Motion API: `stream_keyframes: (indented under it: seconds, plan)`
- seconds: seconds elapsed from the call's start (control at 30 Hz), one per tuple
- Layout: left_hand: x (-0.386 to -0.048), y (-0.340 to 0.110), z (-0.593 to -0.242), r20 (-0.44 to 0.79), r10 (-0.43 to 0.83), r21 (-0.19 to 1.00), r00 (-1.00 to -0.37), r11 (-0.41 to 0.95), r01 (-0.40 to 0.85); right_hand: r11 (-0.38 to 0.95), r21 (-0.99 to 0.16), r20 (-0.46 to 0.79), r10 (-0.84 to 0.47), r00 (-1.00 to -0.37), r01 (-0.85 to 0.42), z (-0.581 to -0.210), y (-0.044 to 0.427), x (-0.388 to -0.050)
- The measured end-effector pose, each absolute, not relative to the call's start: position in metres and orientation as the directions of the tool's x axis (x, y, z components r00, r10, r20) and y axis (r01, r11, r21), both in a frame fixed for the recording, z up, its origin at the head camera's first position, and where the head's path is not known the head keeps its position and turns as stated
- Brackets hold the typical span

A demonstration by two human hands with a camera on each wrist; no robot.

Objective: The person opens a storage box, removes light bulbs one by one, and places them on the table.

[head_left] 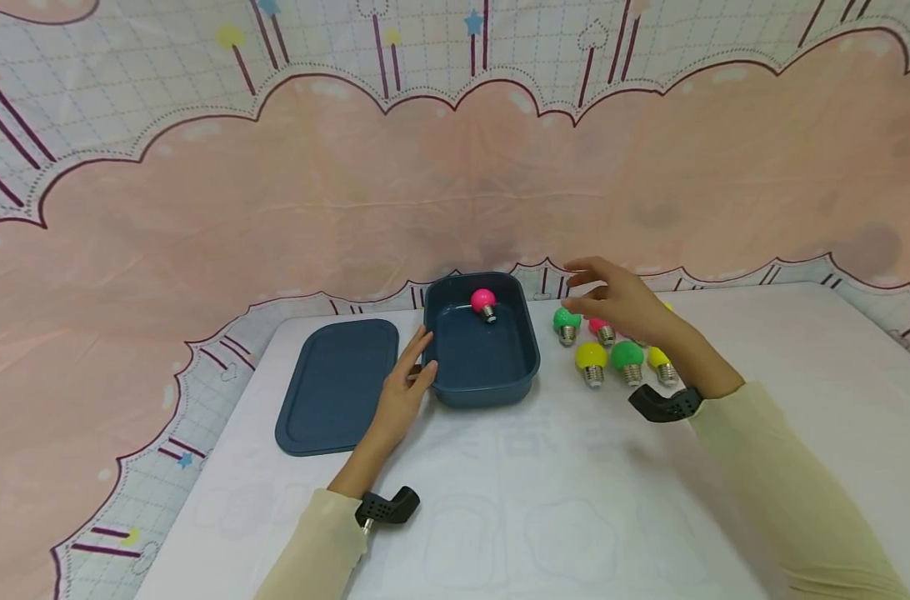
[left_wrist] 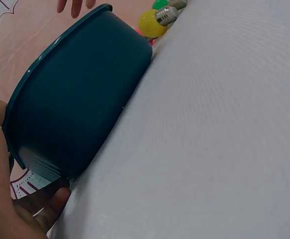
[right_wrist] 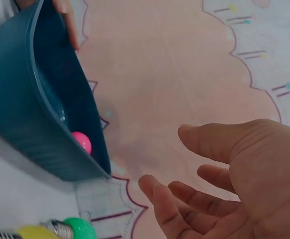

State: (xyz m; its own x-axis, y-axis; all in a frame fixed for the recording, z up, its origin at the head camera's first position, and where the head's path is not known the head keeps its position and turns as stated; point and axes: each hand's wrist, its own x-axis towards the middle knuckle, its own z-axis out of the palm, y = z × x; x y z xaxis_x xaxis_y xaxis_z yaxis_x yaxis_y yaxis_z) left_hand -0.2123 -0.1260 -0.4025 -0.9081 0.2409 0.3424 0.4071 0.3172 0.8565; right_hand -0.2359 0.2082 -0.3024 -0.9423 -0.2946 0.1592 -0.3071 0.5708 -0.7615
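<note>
A dark blue plastic box [head_left: 485, 395] stands uncovered on the white table, with one pink light bulb [head_left: 482, 299] lying inside toward its far end. My left hand [head_left: 401, 398] rests against the outside of the box's left wall, fingers extended; the left wrist view shows it at the rim and lower side. To the right of the box, my right hand [head_left: 622, 302] hovers with loosely bent, spread fingers and holds nothing. Below it lie several bulbs, among them a green bulb [head_left: 567, 318], a yellow bulb [head_left: 591, 356] and another green bulb [head_left: 627, 354]; the hand partly hides some.
A flat dark blue lid [head_left: 338, 387] lies on the table left of the box. Behind the table hangs a patterned pink and white cloth [head_left: 440, 192]. Each wrist carries a black band, such as the right wristband [head_left: 665, 405].
</note>
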Motion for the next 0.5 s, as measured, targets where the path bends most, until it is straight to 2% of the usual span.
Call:
stream_keyframes:
  seconds: [0.13,0.5]
  plan:
    - [-0.202,-0.124,-0.387,0.338,0.248,0.857,-0.908,0.319,0.406,0.566,-0.769,0.135,-0.310,-0.941,-0.297,-0.305,0.198,-0.242]
    - [-0.199,-0.123,-0.382,0.330,0.250,0.846,-0.910,0.351,0.403,0.546,-0.788,0.103,-0.338,-0.936,-0.284,-0.309,0.163,-0.259]
